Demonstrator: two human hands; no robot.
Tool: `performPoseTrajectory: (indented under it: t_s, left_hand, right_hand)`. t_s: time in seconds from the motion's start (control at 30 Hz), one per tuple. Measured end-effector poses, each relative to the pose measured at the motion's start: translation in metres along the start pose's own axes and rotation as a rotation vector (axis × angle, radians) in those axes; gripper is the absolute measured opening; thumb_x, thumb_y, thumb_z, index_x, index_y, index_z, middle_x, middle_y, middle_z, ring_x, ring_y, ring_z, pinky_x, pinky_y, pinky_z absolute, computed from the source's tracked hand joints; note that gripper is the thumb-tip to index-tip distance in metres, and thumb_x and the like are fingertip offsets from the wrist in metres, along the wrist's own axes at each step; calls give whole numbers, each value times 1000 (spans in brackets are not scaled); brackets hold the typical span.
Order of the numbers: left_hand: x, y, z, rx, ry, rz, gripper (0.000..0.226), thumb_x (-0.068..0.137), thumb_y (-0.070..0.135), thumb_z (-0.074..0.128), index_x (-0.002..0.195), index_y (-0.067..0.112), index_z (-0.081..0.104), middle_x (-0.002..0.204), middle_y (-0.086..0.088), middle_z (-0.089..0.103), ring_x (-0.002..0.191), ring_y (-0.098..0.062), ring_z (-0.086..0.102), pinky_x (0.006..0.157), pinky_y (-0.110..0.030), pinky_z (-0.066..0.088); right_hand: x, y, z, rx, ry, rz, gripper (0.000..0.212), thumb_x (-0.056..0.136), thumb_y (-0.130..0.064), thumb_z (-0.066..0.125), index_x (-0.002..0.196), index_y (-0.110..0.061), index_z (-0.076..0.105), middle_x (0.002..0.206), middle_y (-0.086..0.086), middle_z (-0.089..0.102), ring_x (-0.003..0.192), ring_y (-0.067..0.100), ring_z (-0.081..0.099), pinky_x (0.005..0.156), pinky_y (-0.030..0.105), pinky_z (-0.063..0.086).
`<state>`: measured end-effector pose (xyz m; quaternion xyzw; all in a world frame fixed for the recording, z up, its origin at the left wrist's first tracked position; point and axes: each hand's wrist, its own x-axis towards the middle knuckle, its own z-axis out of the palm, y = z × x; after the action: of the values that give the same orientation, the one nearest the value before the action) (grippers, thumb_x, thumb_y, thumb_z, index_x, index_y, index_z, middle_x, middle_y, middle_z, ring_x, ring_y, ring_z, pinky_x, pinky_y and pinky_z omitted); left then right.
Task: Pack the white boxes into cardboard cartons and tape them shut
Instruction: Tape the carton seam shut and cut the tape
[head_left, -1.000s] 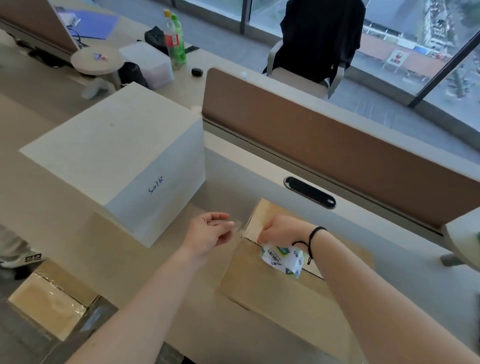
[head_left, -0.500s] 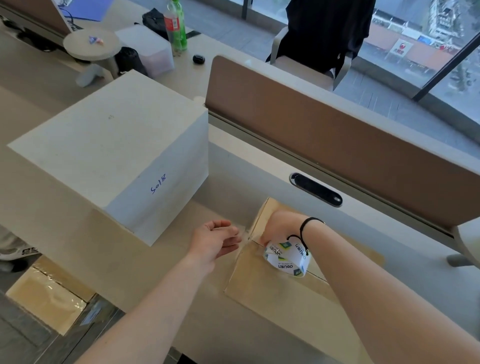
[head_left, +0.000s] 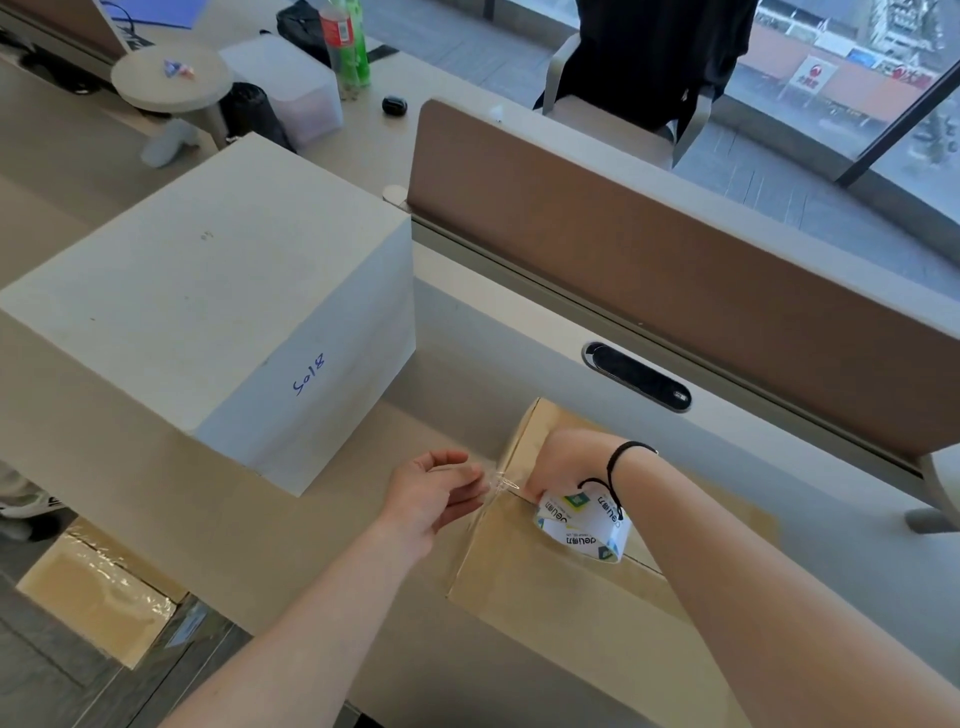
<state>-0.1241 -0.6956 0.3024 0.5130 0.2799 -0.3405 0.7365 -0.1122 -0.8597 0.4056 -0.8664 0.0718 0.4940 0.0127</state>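
Our left hand (head_left: 434, 496) pinches clear tape at the carton (head_left: 561, 582) corner edge. Our right hand (head_left: 563, 467) grips the "deli" tape roll (head_left: 582, 525). The white box (head_left: 208, 312) beside it says "5018".

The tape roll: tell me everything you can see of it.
The tape roll is a ring of clear tape on a white core printed with dark lettering and green and blue marks. It sits around the right hand near the wrist, hanging over the closed brown carton by its seam. A short clear strip runs from it leftwards to the left hand, whose fingers pinch its crinkled end just past the carton's edge.
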Motion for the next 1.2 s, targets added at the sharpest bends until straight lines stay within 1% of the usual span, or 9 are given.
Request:
performPoseTrajectory:
  t_s: [0.27,0.33,0.4,0.57,0.7,0.83,0.97,1.07,1.2]
  left_hand:
    - [1,-15,9,227,81,80,16,82,-3,78,89,7,68,76,-10,71,61,-18,62,59,-29,54]
    - [-1,-15,11,287,111,136,19,82,-2,77,93,10,68,84,-13,74,67,-20,64,59,-28,54]
    - [-4,-15,12,386,133,179,31,81,-1,77,105,18,67,97,-10,72,80,-20,68,58,-23,55]
    - [-5,-20,8,643,149,293,29,79,12,78,96,35,74,109,8,64,98,-14,66,90,-32,55]
    - [-9,-22,15,730,96,388,26,91,10,65,92,29,82,109,15,73,105,-5,68,96,-28,53]
    - [-19,-22,29,699,15,358,36,104,22,47,98,37,80,92,20,76,98,-4,68,88,-23,51]
    - [-17,-27,33,781,-27,332,39,108,35,37,109,26,75,107,10,75,109,-11,65,95,-26,46]
    - [-14,-31,33,815,-16,289,43,109,39,33,122,24,71,116,4,72,116,-17,61,99,-30,44]
    - [-11,-31,38,782,29,212,45,108,46,32,106,23,71,97,6,68,101,-18,60,89,-28,42]
  right_hand:
    - [-4,4,-3,103,-14,-23,27,100,-23,54,75,-13,53,71,-1,47,58,10,42,52,18,34]
    - [-4,6,-3,131,-27,-49,30,96,-19,61,69,-16,50,70,-3,48,59,8,43,51,16,36]
    - [-5,5,-2,111,-17,-34,35,102,-20,51,68,-15,43,68,-1,41,56,12,37,49,18,30]
    - [-6,5,1,130,9,-49,24,102,-27,49,85,-11,54,70,0,44,57,13,41,53,22,33]
    - [-3,8,4,196,39,-33,19,98,-30,55,91,-12,57,71,0,48,59,13,45,55,23,36]
    - [-1,16,9,332,67,-28,28,91,-38,61,90,-11,65,79,2,58,70,19,55,57,25,40]
    - [-7,37,17,507,70,-94,40,89,-52,61,109,-18,66,93,-3,67,80,14,60,66,26,45]
    - [-14,55,29,657,121,-135,37,87,-59,64,104,-26,64,96,-8,70,85,9,63,71,26,48]
    - [-19,74,52,921,221,-248,34,87,-57,69,81,-23,66,84,-7,74,77,14,64,73,31,47]
